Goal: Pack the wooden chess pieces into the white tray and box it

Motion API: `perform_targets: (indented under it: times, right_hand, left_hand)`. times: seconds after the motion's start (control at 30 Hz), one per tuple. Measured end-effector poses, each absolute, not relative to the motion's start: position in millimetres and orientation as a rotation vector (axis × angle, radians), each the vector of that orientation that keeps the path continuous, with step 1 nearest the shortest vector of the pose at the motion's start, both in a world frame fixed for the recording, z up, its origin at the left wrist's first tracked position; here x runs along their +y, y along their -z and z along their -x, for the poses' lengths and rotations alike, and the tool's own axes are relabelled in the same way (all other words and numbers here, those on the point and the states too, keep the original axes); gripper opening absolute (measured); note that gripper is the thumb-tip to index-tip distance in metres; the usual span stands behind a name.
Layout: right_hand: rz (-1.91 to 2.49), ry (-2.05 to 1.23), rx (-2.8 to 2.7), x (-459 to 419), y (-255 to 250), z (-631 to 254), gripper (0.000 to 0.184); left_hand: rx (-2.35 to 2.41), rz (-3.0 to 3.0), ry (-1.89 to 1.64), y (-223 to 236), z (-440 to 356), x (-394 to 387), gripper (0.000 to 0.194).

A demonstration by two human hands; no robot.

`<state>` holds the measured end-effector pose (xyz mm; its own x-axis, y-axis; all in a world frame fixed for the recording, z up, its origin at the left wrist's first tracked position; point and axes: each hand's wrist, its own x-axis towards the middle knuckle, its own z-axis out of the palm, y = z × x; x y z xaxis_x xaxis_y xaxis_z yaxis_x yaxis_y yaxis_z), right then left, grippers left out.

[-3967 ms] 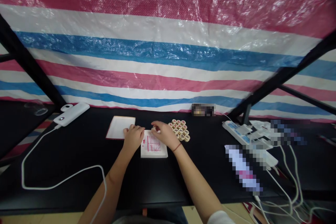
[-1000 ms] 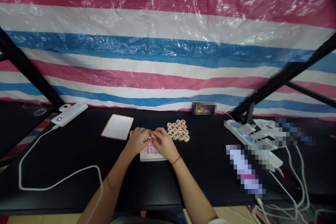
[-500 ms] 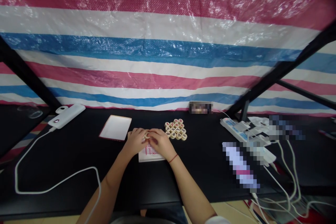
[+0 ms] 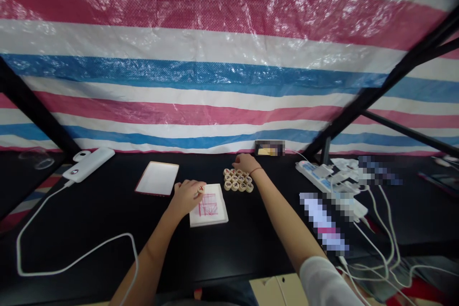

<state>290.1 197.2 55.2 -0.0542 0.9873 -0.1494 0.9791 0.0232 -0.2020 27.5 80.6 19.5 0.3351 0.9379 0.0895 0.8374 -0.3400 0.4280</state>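
**Left hand [image 4: 185, 198], lower centre:** the fingertips close narrowly on a round, cream-coloured wooden disc with a red character [image 4: 201, 190], held just above the upper left corner of a square white paper sheet ruled with a red grid [image 4: 208, 205]. The disc looks smooth, flat-faced and round-edged.

**Right hand [image 4: 245, 162], upper centre:** the fingers curl downward at the far edge of a tight cluster of matching discs [image 4: 236, 180]; whether they hold one cannot be told.

**Risks:** a loosened pinch could drop the disc, and it could then roll across the black tabletop [image 4: 107, 229]. A careless brush of the right wrist could scatter the unfenced cluster.
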Motion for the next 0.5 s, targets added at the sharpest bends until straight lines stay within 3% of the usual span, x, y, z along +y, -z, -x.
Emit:
perform_targets:
  times: [0.33, 0.5]
  right_hand:
    - [2.148, -0.464, -2.287, 213, -59, -279, 0.018]
    - [2.012, -0.531, -2.118, 201, -74, -284, 0.037]
  left_hand:
    - [1.608, -2.323, -0.44, -21, -26, 79, 0.033]
    - [1.569, -2.374, -0.737, -20, -25, 81, 0.037]
